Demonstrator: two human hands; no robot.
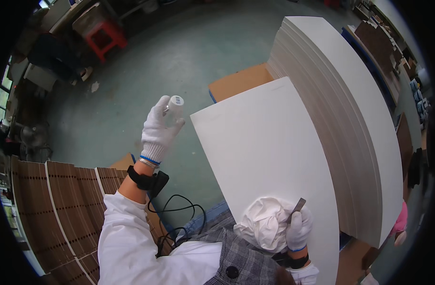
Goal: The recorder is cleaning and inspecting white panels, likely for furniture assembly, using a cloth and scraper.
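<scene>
My left hand (156, 127), in a white knitted glove, is raised over the floor to the left of the white board. Its fingers and thumb curl around a small clear bottle with a white cap (178, 100). My right hand (299, 231), also gloved, is low over the white board (265, 142) and grips a flat grey metal scraper (299, 204) that points up and away. Right beside this hand, touching it, a crumpled white cloth (262, 223) lies on the board; whether the fingers also pinch it is hidden.
A tall stack of white boards (331, 104) stands at the right, with a brown cardboard box (241, 81) behind. Stacked brown panels (60, 204) fill the lower left. Black cables (179, 204) hang near my left arm. Farther off are a red stool (105, 39) and another person (56, 54).
</scene>
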